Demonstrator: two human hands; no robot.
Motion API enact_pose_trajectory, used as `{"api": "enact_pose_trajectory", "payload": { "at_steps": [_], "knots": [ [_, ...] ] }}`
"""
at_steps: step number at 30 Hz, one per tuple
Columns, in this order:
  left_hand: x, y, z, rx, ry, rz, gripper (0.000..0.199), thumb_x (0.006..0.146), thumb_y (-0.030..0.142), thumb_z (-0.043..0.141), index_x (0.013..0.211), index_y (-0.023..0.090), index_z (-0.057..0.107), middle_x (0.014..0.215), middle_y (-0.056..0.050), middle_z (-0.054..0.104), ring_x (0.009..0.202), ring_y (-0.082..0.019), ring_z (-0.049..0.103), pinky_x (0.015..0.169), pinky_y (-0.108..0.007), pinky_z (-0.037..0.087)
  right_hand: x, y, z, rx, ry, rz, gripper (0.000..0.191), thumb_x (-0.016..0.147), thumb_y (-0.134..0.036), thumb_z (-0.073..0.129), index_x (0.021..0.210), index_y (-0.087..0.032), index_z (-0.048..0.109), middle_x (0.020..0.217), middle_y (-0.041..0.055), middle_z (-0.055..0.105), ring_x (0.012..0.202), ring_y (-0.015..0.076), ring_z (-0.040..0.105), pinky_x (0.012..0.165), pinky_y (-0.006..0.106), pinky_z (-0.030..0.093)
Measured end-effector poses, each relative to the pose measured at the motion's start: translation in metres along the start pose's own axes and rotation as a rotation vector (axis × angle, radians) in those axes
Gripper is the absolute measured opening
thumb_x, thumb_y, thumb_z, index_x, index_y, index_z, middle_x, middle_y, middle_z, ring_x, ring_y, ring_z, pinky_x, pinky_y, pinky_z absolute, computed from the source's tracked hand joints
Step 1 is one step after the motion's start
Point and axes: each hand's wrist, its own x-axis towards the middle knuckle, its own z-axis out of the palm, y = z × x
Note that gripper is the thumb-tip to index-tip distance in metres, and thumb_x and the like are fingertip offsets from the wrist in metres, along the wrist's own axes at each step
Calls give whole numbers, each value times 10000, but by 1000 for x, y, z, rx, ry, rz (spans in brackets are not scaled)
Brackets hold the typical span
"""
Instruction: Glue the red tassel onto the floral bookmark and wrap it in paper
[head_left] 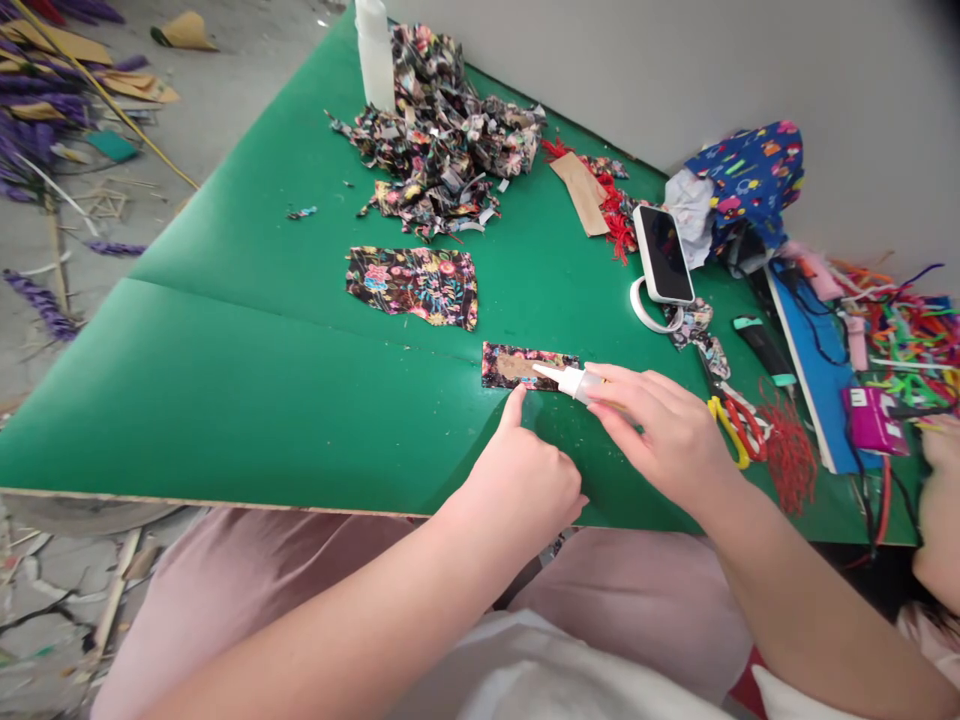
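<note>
A small rectangle of dark floral fabric (490, 374) lies flat on the green table (277, 390), with brown card or paper showing in its middle. Pressed to its near edge is the outstretched finger of my left hand (521, 475); the other fingers curl loosely and hold nothing visible. My right hand (667, 430) grips a small glue bottle (581, 384) with a white nozzle. The nozzle tilts down to the left, its tip over the brown middle; whether it touches cannot be told. A larger floral cloth piece (411, 287) lies just beyond.
Floral scraps (442, 140) heap at the back beside a white bottle (375, 60). Rightward are a phone (665, 255), scissors (739, 430), a cutter (765, 350), red threads (787, 450) and a blue board (817, 370). Another person's arm (939, 500) shows at far right.
</note>
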Motion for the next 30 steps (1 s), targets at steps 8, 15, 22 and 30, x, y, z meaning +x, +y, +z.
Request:
{"api": "enact_pose_trajectory", "payload": {
  "at_steps": [8,15,22,30],
  "knots": [
    [-1,0,2,5,-4,1,356,724,432,640,512,149,602,419,-18,591,407,-188,583,986,-605,297,-7,-6,2,-120,13,-102,385,747,-62,608,1125,-121,557,1169,121,621,826,187,559,739,335,502],
    [1,-1,2,-4,-8,2,357,728,437,634,523,146,616,436,-24,605,424,-187,592,993,-600,287,-11,-7,3,-240,3,-201,395,722,-9,605,1101,-120,586,1221,111,592,835,201,491,706,353,499],
    [0,0,-3,5,-41,-9,350,736,446,616,545,153,628,450,-28,615,449,-185,604,999,-583,280,-14,2,-4,-275,93,-190,399,761,-37,562,1121,-209,583,1191,105,606,977,237,515,801,406,496],
    [0,0,-3,25,-45,-17,376,747,461,586,527,157,611,437,-26,603,426,-179,589,1003,-572,275,-6,19,-9,-34,61,-59,476,801,-69,528,1232,-268,486,1146,56,621,1020,216,565,886,413,482]
  ]
}}
